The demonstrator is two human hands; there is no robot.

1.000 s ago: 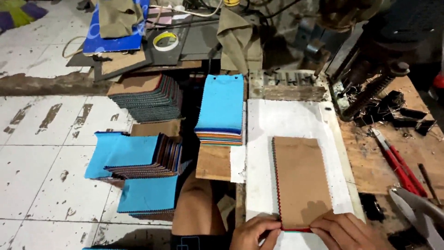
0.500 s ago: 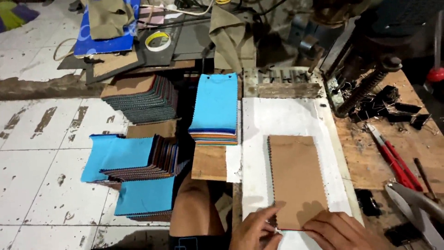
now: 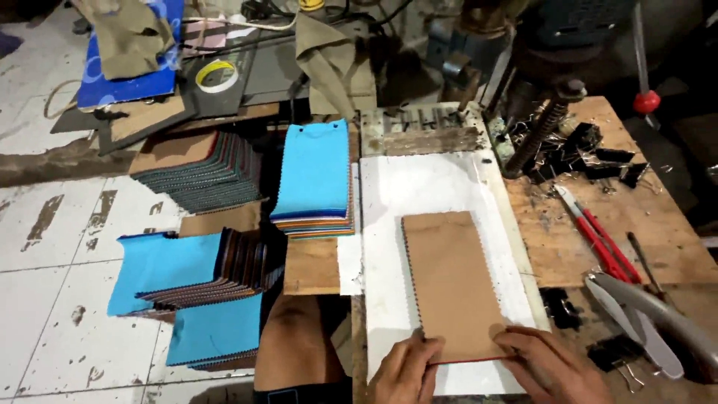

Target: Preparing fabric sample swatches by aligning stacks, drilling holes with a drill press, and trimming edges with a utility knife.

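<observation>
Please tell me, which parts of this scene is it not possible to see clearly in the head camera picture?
- Right hand: wrist cut off by the bottom edge.
- Left hand: its fingertips press the near edge of the brown-covered swatch stack; its grip underneath is hidden.
- Layers under the brown cover: only a thin red edge shows.
- Black binder clips: too small and tangled to count.
- Dark machine: its top is cut off by the upper edge.

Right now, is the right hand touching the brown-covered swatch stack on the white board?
Touching. The head view shows the right hand with its fingers laid on the near right corner of the brown-covered swatch stack, no gap visible.
</observation>
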